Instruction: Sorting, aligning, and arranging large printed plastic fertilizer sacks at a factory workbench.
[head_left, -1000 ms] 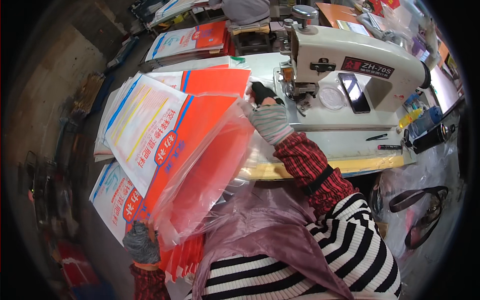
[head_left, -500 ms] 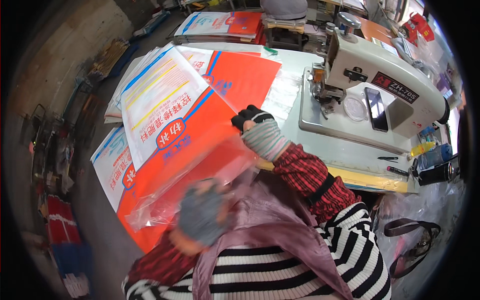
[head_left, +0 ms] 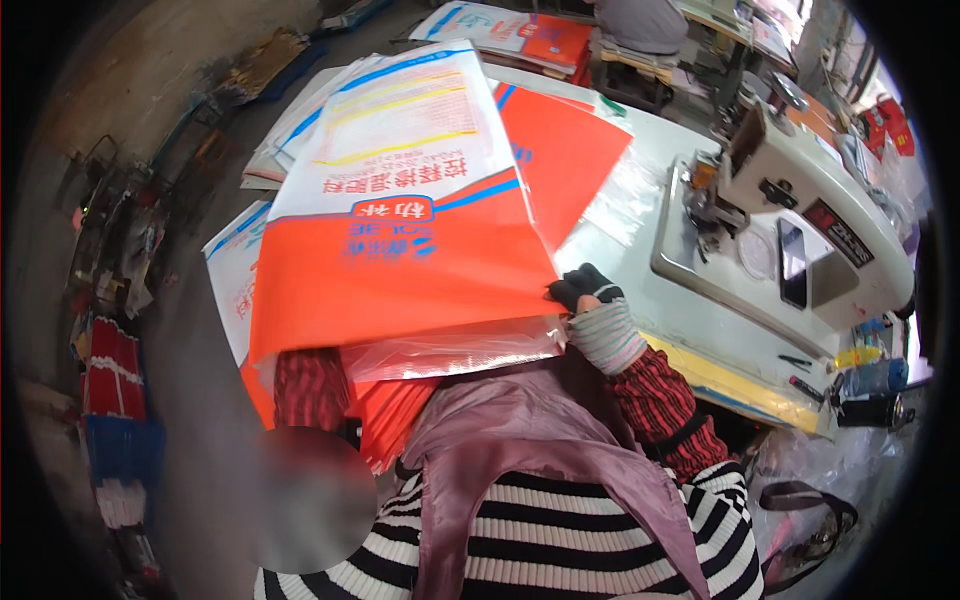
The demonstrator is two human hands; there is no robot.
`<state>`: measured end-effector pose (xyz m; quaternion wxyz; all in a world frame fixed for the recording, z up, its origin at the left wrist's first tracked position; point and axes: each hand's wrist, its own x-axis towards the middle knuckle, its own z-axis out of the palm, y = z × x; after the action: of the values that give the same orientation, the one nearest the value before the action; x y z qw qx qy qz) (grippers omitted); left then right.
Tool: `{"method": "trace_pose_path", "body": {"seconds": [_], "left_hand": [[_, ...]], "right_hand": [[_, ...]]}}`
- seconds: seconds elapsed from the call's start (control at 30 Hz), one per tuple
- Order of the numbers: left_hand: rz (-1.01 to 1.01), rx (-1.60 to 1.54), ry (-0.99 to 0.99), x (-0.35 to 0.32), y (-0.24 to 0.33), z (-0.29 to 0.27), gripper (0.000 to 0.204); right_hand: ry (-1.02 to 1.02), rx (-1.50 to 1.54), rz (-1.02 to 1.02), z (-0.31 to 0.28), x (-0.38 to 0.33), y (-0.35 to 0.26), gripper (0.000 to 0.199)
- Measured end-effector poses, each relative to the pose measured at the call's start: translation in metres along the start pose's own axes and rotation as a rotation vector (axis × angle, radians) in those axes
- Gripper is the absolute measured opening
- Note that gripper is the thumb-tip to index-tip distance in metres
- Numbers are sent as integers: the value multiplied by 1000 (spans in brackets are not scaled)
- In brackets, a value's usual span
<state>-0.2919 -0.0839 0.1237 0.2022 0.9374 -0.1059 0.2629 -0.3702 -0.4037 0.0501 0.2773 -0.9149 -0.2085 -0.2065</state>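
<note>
A flat sack [head_left: 400, 270], white at the far part and orange at the near part, lies over other sacks with its orange end toward me. Clear plastic film [head_left: 460, 352] sticks out below its near edge. My right hand [head_left: 588, 292], in a black-fingered glove with a striped cuff, is closed on the sack's near right corner. At the left, my red-and-black left sleeve [head_left: 312, 385] runs up under the sack's near edge. My left hand is hidden there, so its fingers cannot be seen.
More sacks [head_left: 580, 150] lie underneath on the white table [head_left: 625, 275]. A sewing machine [head_left: 800, 190] stands at the right with a phone [head_left: 793, 262] on its base. Bottles [head_left: 880, 376] stand near the right table edge. Another sack stack [head_left: 510, 32] is at the back.
The sack has turned, and its orange end now faces me. My left hand has gone from plain view in front to under the sack. My right hand stays at the sack's right side.
</note>
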Motion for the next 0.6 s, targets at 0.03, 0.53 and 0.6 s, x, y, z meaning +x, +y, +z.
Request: {"method": "trace_pose_path", "body": {"seconds": [0.03,0.53,0.6], "left_hand": [[-39,-29,37,-2,0,-8,36],[-391,-573,356,-55,-16,-99,31],[-442,-239,378,-53,-4,-89,30]], "right_hand": [[3,8,-9,-1,3,1,25],[36,29,53,-4,-8,7,27],[54,24,46,-9,-11,6,27]]}}
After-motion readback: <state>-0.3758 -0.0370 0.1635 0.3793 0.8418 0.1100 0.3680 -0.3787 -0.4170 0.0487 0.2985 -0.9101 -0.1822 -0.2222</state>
